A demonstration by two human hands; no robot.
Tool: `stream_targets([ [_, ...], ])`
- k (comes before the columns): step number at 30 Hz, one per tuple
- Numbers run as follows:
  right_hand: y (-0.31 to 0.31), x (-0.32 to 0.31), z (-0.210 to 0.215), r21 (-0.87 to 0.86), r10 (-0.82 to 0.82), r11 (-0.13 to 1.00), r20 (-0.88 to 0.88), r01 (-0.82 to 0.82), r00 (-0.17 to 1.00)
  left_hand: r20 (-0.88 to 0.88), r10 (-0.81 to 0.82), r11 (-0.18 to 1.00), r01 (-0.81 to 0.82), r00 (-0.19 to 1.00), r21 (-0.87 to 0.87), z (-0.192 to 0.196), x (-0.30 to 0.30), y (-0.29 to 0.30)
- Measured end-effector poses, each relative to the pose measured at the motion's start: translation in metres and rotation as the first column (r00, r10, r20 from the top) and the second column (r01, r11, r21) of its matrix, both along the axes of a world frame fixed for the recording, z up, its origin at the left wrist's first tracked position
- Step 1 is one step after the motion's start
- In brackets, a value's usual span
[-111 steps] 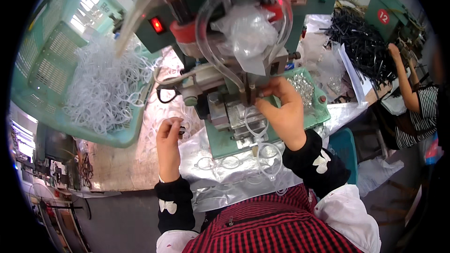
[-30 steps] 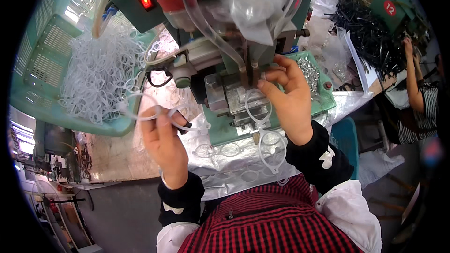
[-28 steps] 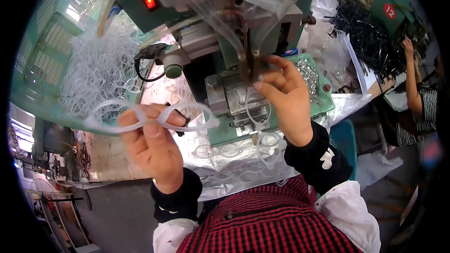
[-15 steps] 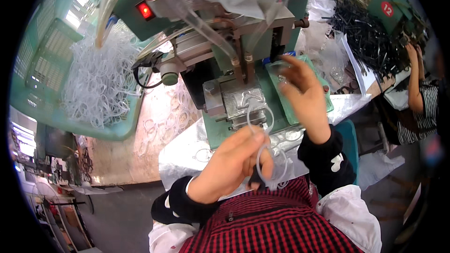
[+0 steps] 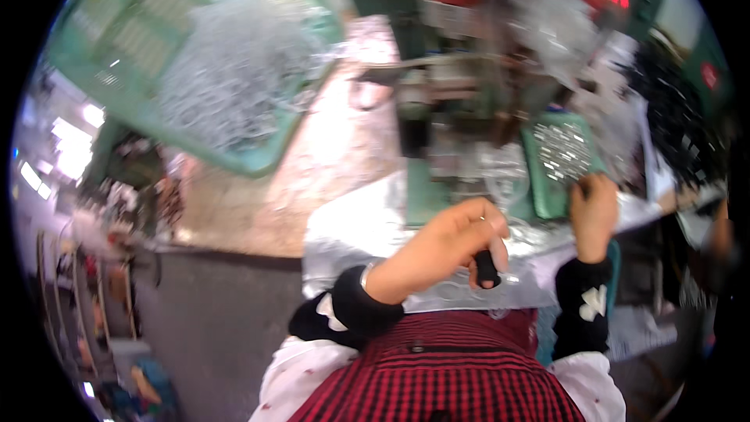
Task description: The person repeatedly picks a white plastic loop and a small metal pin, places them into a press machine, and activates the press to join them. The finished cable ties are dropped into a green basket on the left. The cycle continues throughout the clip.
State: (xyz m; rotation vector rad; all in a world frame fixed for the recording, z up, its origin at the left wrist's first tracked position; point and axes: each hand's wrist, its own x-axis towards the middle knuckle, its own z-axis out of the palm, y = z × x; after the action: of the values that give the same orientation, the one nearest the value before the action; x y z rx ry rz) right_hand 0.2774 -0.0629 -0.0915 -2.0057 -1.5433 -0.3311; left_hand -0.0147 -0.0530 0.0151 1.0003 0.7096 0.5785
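My left hand (image 5: 457, 242) is closed in a pinch in front of the machine, and one finger wears a black cover. A clear plastic loop (image 5: 508, 180) shows just beyond its fingertips, blurred against the press (image 5: 453, 141). At the near right corner of a green tray (image 5: 548, 202), my right hand (image 5: 595, 215) has its fingers curled down and together. Whatever they hold is hidden. Small shiny metal pieces (image 5: 562, 150) lie in that tray.
A large green basket (image 5: 234, 160) heaped with clear plastic loops (image 5: 234, 70) stands at the left on the worktable (image 5: 234, 211). Silvery sheeting (image 5: 351, 223) covers the table's front edge. Black strips (image 5: 664, 109) are piled at the far right.
The view has swung left, with much blur. My right hand has drawn back from above the tray to its near corner, its fingers now curled. My left hand stays pinched.
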Motion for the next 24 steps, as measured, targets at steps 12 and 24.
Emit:
stream_targets([
  [12,0.024,-0.007,0.005,0.27,0.282,0.95,-0.535,-0.155,0.797,0.161,0.984,-0.119,-0.409,0.071,0.905,0.014,-0.438,0.188],
  [24,0.011,0.0,-0.011,0.196,0.175,0.979,-0.651,-0.059,0.739,0.284,0.916,-0.291,0.017,-0.282,0.956,0.021,-0.342,0.076],
])
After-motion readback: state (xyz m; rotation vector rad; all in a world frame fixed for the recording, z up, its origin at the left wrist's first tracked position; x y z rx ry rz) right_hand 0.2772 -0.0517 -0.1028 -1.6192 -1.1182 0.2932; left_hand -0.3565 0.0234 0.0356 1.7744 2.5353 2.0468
